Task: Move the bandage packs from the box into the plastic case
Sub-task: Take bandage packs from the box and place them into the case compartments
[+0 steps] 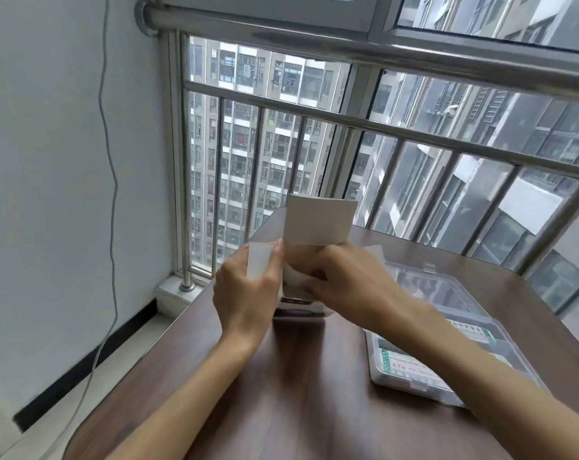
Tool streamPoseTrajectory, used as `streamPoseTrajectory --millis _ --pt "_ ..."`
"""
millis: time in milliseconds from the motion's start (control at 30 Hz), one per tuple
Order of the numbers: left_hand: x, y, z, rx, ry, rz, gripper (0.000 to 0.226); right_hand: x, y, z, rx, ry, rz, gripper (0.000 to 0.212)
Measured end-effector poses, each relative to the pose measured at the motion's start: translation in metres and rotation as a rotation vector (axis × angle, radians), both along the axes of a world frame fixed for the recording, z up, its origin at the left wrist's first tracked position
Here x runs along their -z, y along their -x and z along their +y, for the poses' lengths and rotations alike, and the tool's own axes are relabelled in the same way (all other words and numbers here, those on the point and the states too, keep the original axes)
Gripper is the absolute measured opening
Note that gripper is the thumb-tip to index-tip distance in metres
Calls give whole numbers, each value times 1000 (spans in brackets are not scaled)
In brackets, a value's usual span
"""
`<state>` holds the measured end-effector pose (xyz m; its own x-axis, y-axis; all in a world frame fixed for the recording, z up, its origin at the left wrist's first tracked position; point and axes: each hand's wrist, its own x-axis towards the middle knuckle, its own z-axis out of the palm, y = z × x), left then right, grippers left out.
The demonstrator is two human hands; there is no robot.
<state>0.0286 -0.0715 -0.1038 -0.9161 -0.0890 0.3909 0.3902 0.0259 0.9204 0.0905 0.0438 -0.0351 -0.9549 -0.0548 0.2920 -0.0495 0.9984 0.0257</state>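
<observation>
Between both hands: box [301,293] | left hand [248,287] grips side flap | right hand [344,280] reaches inside, fingers hidden, grip unclear | risk: box tips, packs miss case [447,327] right of right hand

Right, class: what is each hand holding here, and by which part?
The left hand holds the box by its left side flap. The right hand reaches into the box's open top; whether it grips anything cannot be told.

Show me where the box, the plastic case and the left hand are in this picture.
box [318,224], head view, on the raised top flap.
plastic case [447,293], head view, on the clear open lid.
left hand [245,293], head view, on the back of the hand.
</observation>
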Motion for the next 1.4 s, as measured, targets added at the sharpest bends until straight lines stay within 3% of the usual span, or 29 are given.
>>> streamPoseTrajectory --millis 100,167,267,400,467,567,600,667,700,767,867,967,1033,1233,1333,1400 --pt "-4 8 -2 -9 -22 -66 49 -2 -13 7 -38 194 173 15" --pt "-6 15 -7 8 -24 -130 52 -6 -18 10 -92 613 194 14" --pt "-9 26 -8 102 24 -196 51 -12 -25 15 -21 1283 -23 16" --pt "-14 35 -7 291 53 -281 45 -10 -32 24 89 1649 -173 26" --pt "-19 34 -7 252 102 -292 64 -6 -39 31 95 1758 -169 27" --pt "-33 10 -8 -25 167 -32 90 3 -54 44 100 1836 -148 22" --pt "-42 -4 -7 -84 157 122 84 7 -59 48 114 1852 -136 21" --pt "-54 -25 5 -8 123 309 57 13 -71 59 159 1890 -94 15" --pt "-59 -35 14 100 140 297 42 15 -77 63 174 1904 -72 11" --pt "-57 -48 38 416 286 91 26 18 -89 71 198 1888 -24 8" --pt "-40 -65 82 847 431 -247 35 24 -111 81 256 1736 41 9" --pt "-27 -80 103 941 297 -355 32 29 -125 87 386 1539 169 15" --pt "-24 -89 108 973 155 -409 30 30 -130 93 437 1541 284 17" --pt "-18 -103 109 930 -5 -486 26 34 -135 100 423 1268 496 19" --pt "-18 -104 105 923 -42 -513 26 30 -143 103 301 1319 587 12" --pt "-17 -104 103 900 -40 -465 24 27 -148 101 207 1440 514 11"
